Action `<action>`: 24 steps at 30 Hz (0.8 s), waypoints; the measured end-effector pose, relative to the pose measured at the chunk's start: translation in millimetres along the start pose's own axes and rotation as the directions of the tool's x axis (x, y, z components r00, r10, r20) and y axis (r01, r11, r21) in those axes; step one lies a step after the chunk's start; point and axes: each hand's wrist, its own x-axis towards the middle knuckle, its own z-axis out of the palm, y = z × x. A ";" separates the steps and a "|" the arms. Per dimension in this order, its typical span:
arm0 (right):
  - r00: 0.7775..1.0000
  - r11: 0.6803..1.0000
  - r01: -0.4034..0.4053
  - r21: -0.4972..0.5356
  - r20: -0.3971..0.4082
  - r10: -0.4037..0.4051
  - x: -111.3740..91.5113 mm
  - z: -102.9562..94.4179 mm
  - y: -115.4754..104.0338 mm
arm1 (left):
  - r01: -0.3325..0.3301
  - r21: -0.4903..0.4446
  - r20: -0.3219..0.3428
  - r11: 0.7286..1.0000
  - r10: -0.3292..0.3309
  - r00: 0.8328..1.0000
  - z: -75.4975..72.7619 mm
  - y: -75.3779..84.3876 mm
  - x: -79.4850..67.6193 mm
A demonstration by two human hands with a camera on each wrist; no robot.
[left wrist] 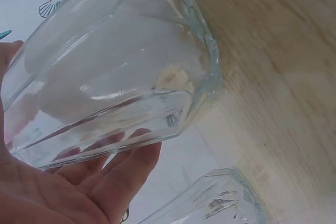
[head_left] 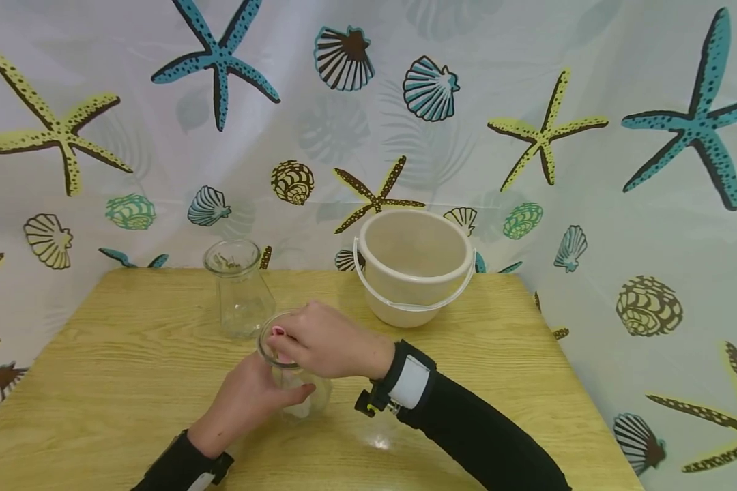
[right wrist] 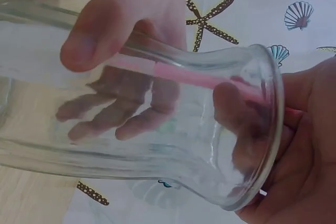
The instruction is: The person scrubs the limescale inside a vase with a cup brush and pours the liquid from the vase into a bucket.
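Note:
A clear glass vase (head_left: 321, 399) with a flared rim leans between the hands close over the table. My left hand (head_left: 248, 399) grips its side, thumb on one side and fingers round the other. At the vase's mouth my right hand (head_left: 331, 341) holds a pink-handled bottle brush (right wrist: 194, 76), fingers dipping inside the rim. Through the glass, the brush's pale, wide head (right wrist: 31, 51) shows blurred deep inside the vase. A second glass vase (head_left: 242, 303) stands upright just beyond the left hand, and its base also shows low in the left wrist view.
A cream bucket (head_left: 399, 290) with its handle hanging down in front stands at the back of the wooden table (head_left: 129, 354). Behind the table hangs a white curtain (head_left: 368, 129) printed with starfish and shells, which also runs along both sides.

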 end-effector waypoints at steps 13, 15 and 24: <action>0.995 0.974 -0.069 -0.216 -0.092 0.050 0.2 4.6 4.3 | 0.004 0.045 0.010 0.999 -0.005 1.000 0.2 1.3 0.8; 0.994 0.966 -0.068 -0.249 -0.102 0.043 0.4 5.5 5.2 | 0.001 0.048 0.011 0.999 -0.002 1.000 0.0 1.5 0.4; 0.993 0.930 -0.077 -0.359 -0.114 0.039 -0.7 4.7 7.6 | -0.009 0.061 0.002 0.998 0.009 1.000 -0.7 3.8 1.8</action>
